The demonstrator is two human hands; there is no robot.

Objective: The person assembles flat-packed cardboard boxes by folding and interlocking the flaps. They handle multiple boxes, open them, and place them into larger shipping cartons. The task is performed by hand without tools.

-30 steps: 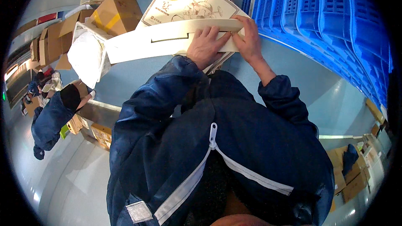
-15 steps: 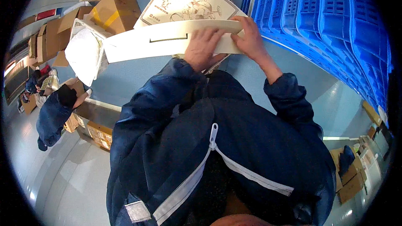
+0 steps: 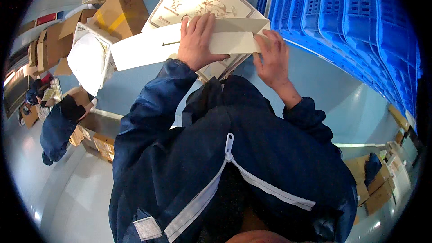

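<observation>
A cream-white gift box (image 3: 180, 6) of thin card, printed with mushroom drawings, stands in front of me. Its long plain side panel (image 3: 139, 50) with a narrow slot stretches out to the left. My left hand (image 3: 196, 40) lies across this panel near the slot, fingers extended upward and thumb out to the right. At the panel's right end, my right hand (image 3: 273, 58) has bent fingers closed around the box corner, thumb against the near side. More printed card shows below the panel; the box's underside is hidden.
Stacked blue plastic crates (image 3: 342, 22) rise at the right. A white basket with a white liner (image 3: 90, 58) stands left, beside a brown carton (image 3: 120, 15) with yellow tape. Another person (image 3: 60, 128) bends over cartons at far left. Open cartons (image 3: 375, 184) lie lower right.
My left hand has moved left and up along the panel, its fingers now more spread. My right hand has come down slightly at the corner. The box has shifted only a little.
</observation>
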